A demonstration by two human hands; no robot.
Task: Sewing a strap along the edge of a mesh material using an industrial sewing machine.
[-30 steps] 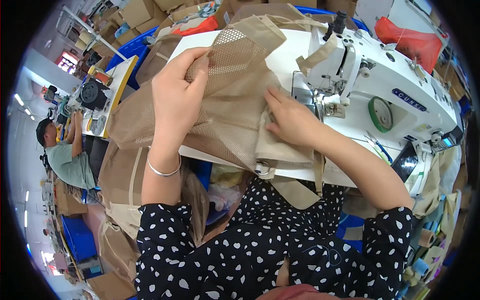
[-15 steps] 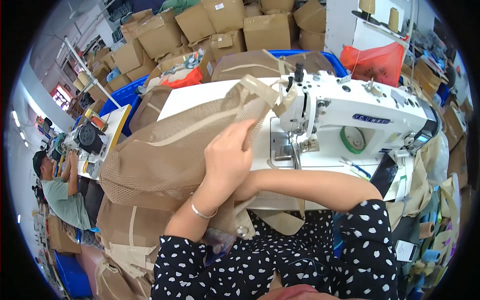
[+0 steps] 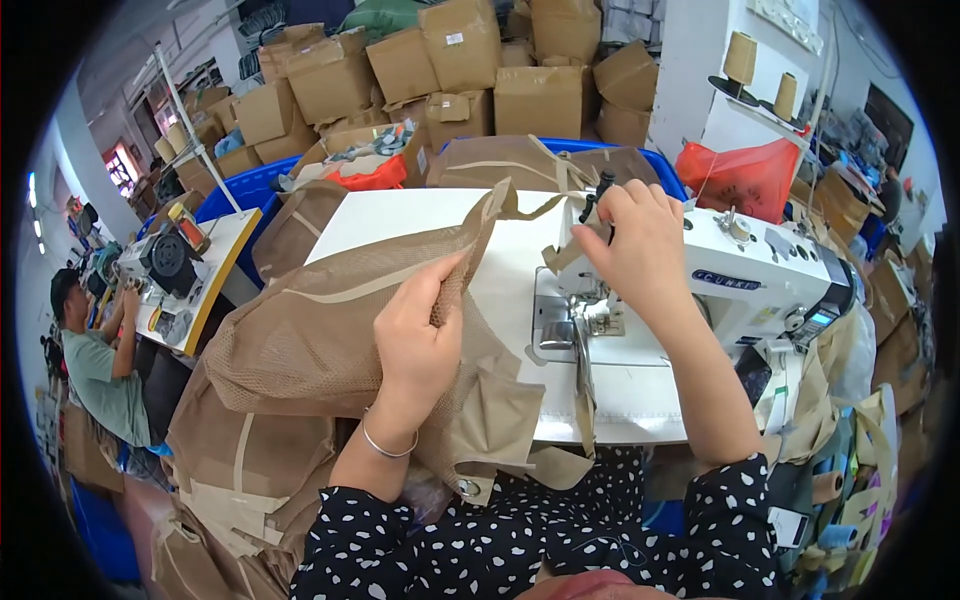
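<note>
A brown mesh bag piece point(image 3: 310, 330) with tan binding lies over the left part of the white sewing table. My left hand point(image 3: 418, 325) is closed on its upper edge, pinching the mesh between thumb and fingers. A tan strap point(image 3: 535, 208) runs from the bag's top corner toward the head of the white sewing machine point(image 3: 780, 255). My right hand point(image 3: 645, 240) is up at that head, beside the black knob point(image 3: 606, 182), its fingers curled with the thumb below; what they grip is hidden. Under the head, the presser foot and metal plate point(image 3: 553, 325) show no bag mesh between them.
More brown mesh pieces point(image 3: 250, 450) hang at the left, and others fill a blue bin point(image 3: 660, 170) behind the table. Cardboard boxes point(image 3: 540, 100) are stacked at the back. A person in a green shirt point(image 3: 105, 375) works at another machine. Thread cones point(image 3: 740, 58) stand at right.
My right hand has come from beneath my left forearm up to the machine head. My left hand, still on the mesh, has shifted slightly left and down.
</note>
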